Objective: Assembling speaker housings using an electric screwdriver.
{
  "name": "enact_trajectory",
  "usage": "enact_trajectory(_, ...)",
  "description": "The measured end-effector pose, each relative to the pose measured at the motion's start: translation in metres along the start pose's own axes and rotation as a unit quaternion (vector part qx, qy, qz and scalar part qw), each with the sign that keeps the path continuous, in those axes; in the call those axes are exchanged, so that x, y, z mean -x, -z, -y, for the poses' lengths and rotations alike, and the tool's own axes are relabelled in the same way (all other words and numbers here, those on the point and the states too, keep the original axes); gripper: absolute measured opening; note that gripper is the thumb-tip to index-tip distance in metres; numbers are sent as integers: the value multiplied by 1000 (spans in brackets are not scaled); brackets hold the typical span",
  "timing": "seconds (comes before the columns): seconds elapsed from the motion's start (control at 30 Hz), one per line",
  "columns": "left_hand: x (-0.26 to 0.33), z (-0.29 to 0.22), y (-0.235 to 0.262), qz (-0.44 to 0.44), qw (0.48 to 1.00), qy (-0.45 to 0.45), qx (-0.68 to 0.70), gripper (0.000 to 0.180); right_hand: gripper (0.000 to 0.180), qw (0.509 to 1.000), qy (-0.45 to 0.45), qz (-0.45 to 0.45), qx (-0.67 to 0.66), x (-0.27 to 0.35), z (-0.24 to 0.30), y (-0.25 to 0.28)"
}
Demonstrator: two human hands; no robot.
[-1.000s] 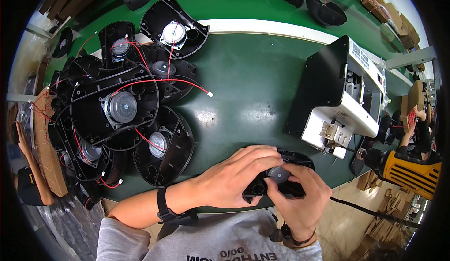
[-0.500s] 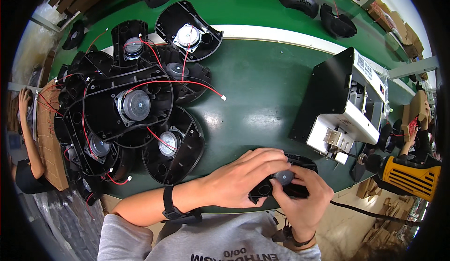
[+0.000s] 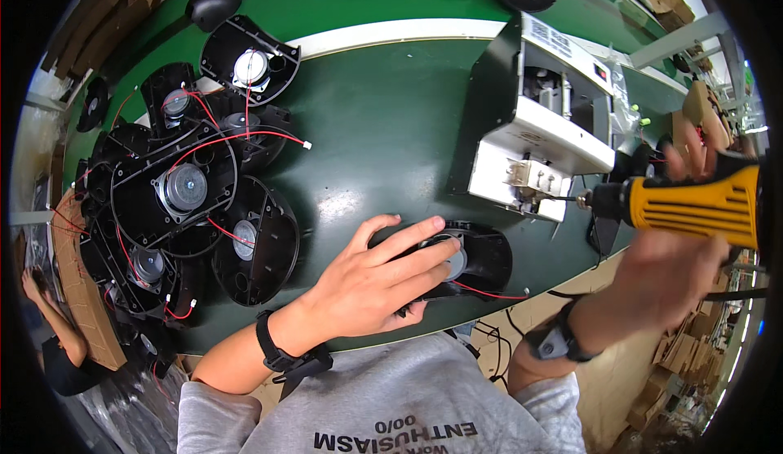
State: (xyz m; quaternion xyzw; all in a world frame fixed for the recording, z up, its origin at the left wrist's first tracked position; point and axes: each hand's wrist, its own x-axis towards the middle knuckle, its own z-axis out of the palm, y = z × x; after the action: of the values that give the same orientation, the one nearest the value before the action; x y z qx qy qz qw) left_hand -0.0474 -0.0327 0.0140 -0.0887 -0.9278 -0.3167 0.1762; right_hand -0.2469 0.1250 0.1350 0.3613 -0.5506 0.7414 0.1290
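Observation:
A black speaker housing (image 3: 494,256) lies near the table's front edge, with a round grey speaker (image 3: 457,260) in it. My left hand (image 3: 375,279) rests palm down over its left end. The fingers are bent and spread across the shell and speaker, and the thumb is at the near side. A red wire with a white plug trails from the housing to the right. My right hand (image 3: 665,279) is smeared by motion at the yellow and black electric screwdriver (image 3: 693,201); its grip cannot be made out. The screwdriver's bit points left at the white and black screw feeder (image 3: 563,140).
Several black housings with speakers and red wires (image 3: 179,193) are heaped on the left. Across the far side runs a green belt (image 3: 351,1) carrying more black shells. Cardboard (image 3: 90,283) stands at the left edge. Another person's arm (image 3: 61,323) shows there.
My right hand has left the speaker and moved right to the screwdriver. My left hand remains on the housing, now with fingers spread more. The whole view has shifted.

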Motion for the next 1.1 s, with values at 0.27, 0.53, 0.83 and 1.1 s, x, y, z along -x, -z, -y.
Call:
enact_trajectory(0.27,7,-14,-9,0,991,-51,-124,40,47,968,-50,189,-155,-19,21,14)
enact_trajectory(0.53,7,-21,-10,2,991,-29,-130,39,26,991,-38,78,-98,5,13,-17)
enact_trajectory(0.83,5,-21,-11,-8,993,-31,-110,34,27,992,-61,54,-92,16,6,-21)
enact_trajectory(1.1,5,-21,-10,-9,994,-32,-101,31,29,992,-80,70,-72,17,11,-17)
